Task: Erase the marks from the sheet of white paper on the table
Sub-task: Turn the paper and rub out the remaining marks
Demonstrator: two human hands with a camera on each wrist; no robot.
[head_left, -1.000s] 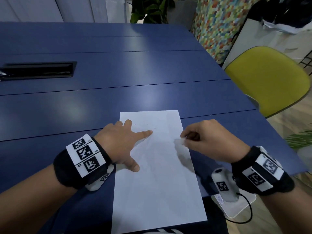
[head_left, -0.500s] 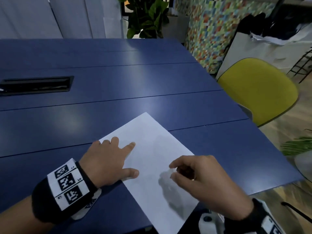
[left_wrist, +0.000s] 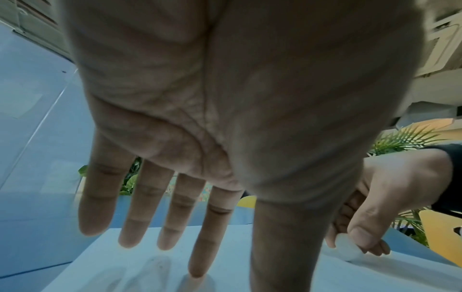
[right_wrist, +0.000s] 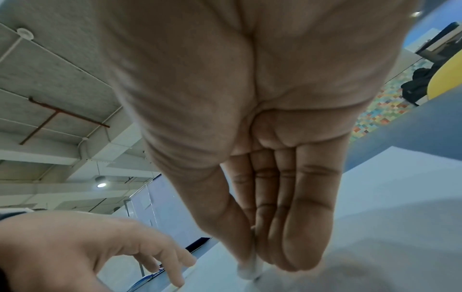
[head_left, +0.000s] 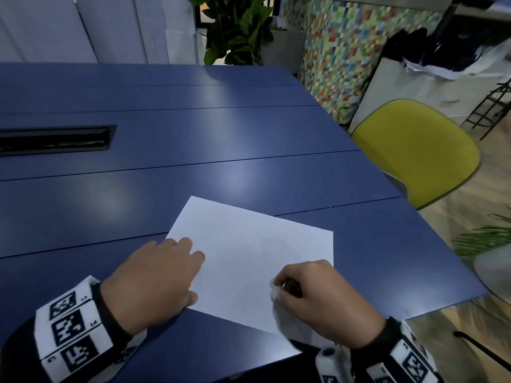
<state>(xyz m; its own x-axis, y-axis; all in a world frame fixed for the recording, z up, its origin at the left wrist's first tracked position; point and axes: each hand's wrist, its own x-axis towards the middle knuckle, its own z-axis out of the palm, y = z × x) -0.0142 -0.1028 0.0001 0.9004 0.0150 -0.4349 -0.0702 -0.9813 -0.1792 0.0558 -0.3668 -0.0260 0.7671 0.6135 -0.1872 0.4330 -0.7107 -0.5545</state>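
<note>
The white paper sheet (head_left: 249,252) lies turned at a slant on the blue table (head_left: 193,139), near its front edge. My left hand (head_left: 177,269) rests flat on the sheet's left corner, fingers straight (left_wrist: 140,217). My right hand (head_left: 293,286) pinches a small white eraser (head_left: 274,292) between thumb and fingers, with its tip down on the paper's near right part. The eraser (left_wrist: 347,250) also shows in the left wrist view and as a white stub (right_wrist: 248,270) in the right wrist view. I see no clear marks on the sheet.
A black cable slot (head_left: 55,139) is set into the table at far left. A yellow chair (head_left: 414,153) stands off the table's right edge. A potted plant (head_left: 237,29) and a mosaic-patterned wall (head_left: 337,59) are beyond the far edge.
The sheet has rotated from lengthwise to slanted, its far end swinging right. My left hand stayed on its left part and my right hand, still pinching the eraser, moved down onto the near right part.
</note>
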